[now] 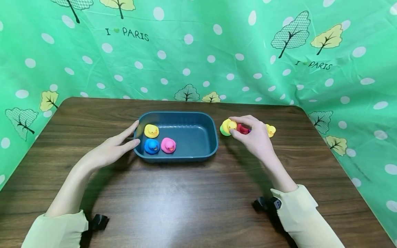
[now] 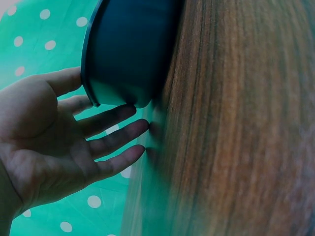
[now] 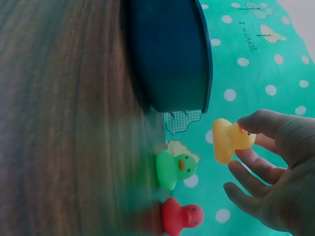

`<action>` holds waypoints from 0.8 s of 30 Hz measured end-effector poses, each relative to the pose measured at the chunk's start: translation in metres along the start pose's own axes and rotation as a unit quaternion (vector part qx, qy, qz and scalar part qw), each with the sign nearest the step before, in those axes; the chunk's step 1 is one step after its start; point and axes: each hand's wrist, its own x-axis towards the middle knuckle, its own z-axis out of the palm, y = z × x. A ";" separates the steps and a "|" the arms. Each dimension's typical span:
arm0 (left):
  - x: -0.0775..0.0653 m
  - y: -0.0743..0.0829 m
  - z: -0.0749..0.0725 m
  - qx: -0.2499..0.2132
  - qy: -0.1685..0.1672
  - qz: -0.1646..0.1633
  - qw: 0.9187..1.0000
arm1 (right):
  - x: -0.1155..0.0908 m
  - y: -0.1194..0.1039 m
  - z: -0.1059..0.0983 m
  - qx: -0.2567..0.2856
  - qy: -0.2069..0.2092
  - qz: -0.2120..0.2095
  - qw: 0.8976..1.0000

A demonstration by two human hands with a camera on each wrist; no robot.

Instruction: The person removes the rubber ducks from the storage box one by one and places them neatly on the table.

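Observation:
My right hand (image 1: pixel 255 137) pinches a yellow rubber duck (image 1: pixel 229 124) between thumb and fingers. In the right wrist view the held duck (image 3: pixel 227 140) is raised off the table. Behind it on the table sit a green duck (image 3: pixel 172 169) and a red duck (image 3: pixel 181 217). My left hand (image 1: pixel 111 148) touches the left end of a dark blue tub (image 1: pixel 192 136), its fingers extended and spread. Inside the tub, toward its left end, sit a yellow duck (image 1: pixel 151 131), a blue duck (image 1: pixel 151 146) and a pink duck (image 1: pixel 168 145).
Another yellow duck (image 1: pixel 271 130) sits just right of my right hand, partly hidden by it. The brown wood-grain table (image 1: pixel 173 196) ends at the back against a green dotted cloth (image 1: pixel 198 48) printed with trees.

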 end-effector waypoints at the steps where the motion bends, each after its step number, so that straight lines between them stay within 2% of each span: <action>1: 0.000 0.000 0.000 0.000 0.000 0.001 1.000 | -0.001 0.001 -0.001 0.002 -0.001 0.002 1.000; 8: 0.000 0.001 -0.001 -0.002 0.000 -0.001 1.000 | -0.012 0.009 -0.005 0.015 -0.006 0.002 1.000; 15: 0.001 -0.001 0.000 -0.014 -0.004 -0.006 1.000 | -0.019 0.017 -0.007 0.045 -0.035 0.010 0.998; 22: 0.000 -0.001 0.000 -0.013 -0.004 -0.005 1.000 | -0.022 0.024 -0.009 -0.023 -0.051 -0.019 0.998; 24: 0.000 -0.001 0.000 -0.015 -0.003 -0.005 1.000 | -0.023 0.025 -0.009 -0.020 -0.058 -0.015 0.998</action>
